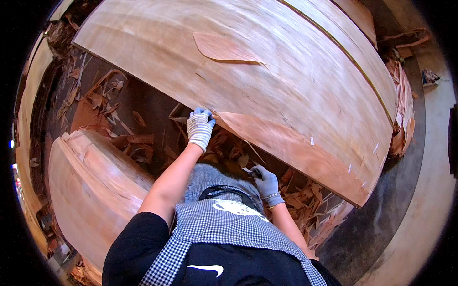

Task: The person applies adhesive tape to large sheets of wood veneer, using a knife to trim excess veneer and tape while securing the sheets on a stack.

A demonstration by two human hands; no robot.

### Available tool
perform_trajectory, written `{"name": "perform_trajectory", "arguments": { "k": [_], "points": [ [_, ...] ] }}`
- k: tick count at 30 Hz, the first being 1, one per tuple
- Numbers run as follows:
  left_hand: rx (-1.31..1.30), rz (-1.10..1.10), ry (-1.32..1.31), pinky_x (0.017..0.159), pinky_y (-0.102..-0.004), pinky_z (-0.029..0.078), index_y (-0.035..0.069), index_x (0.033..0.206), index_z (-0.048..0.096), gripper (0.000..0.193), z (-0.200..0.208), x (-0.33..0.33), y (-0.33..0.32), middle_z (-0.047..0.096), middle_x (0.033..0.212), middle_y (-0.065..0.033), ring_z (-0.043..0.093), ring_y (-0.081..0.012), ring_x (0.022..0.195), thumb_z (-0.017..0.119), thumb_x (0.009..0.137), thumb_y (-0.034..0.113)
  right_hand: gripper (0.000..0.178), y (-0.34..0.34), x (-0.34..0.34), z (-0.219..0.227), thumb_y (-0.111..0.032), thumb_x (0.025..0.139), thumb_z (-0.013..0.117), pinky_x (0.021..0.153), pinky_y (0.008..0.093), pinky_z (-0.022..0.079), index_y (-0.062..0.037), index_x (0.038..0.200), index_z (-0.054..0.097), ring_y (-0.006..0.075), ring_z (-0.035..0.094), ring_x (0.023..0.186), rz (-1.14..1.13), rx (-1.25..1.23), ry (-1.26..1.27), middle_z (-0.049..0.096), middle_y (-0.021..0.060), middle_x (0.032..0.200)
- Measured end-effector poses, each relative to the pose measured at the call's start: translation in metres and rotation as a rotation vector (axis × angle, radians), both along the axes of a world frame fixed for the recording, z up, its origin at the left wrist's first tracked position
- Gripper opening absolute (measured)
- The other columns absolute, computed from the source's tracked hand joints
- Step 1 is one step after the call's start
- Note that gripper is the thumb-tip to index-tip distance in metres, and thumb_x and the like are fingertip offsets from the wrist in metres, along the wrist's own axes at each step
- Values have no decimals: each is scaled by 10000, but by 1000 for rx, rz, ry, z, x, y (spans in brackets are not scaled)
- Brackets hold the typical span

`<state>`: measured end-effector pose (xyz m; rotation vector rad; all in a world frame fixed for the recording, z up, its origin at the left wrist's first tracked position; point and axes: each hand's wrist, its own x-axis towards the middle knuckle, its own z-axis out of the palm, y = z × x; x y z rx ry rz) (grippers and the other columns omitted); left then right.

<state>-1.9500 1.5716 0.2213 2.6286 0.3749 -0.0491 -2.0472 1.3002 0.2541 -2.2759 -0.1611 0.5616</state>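
Observation:
A large pale wood veneer sheet (296,71) lies on top of a stack in front of me. Along its near edge runs a reddish veneer strip (286,148), tapering to a point at the left. My left hand (200,127), in a striped glove with bluish fingertips, is closed on the sheet's near edge beside that point. Lower and to the right, close to my apron, my right hand (267,183) in a grey glove is closed around a small knife (248,171); its tip points left, and most of its handle is hidden by the fingers.
A loose reddish veneer piece (224,49) lies on the sheet. Another veneer stack (95,176) stands at my left. Torn veneer scraps (102,102) litter the floor between the stacks, with more scraps (305,205) under the sheet's near right side. A grey floor strip (381,224) runs along the right.

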Motion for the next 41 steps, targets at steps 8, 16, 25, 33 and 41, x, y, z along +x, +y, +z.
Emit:
{"name": "perform_trajectory", "arguments": {
  "k": [8,16,25,33,41],
  "points": [
    [-123,-91,12,752,-402,434,62,832,557,210,-10,-2,7,550,889,-132,519,-323,897,674,684,155,276,-19,-5,5,7,682,529,719,311,481,-40,949,580,278,617,814,-9,-37,32,616,154,862],
    [111,-146,-6,680,-424,463,35,815,582,177,24,-90,72,583,799,-169,562,-349,746,567,672,138,283,-43,-29,-5,-70,716,575,739,338,472,-56,998,582,296,583,870,4,49,17,596,134,954],
    [198,-420,-172,896,-428,370,144,1174,506,520,37,-39,20,490,1143,-160,464,-317,1056,624,668,161,283,-6,-8,-14,-57,736,544,715,375,465,-69,1019,541,337,584,851,-170,165,105,607,162,909],
    [312,-507,-172,1007,-484,218,266,1217,483,539,-10,-10,9,359,1316,-136,335,-322,1203,627,698,275,127,63,57,-14,-96,799,571,530,248,452,6,874,587,94,580,606,-358,377,300,637,76,712],
    [295,-560,-89,1036,-506,148,267,1227,466,530,-13,-6,22,285,1380,-117,250,-350,1261,605,719,332,199,132,127,-57,-172,722,602,630,356,463,-21,847,634,272,618,683,-413,287,182,629,172,753]
  ]
}}
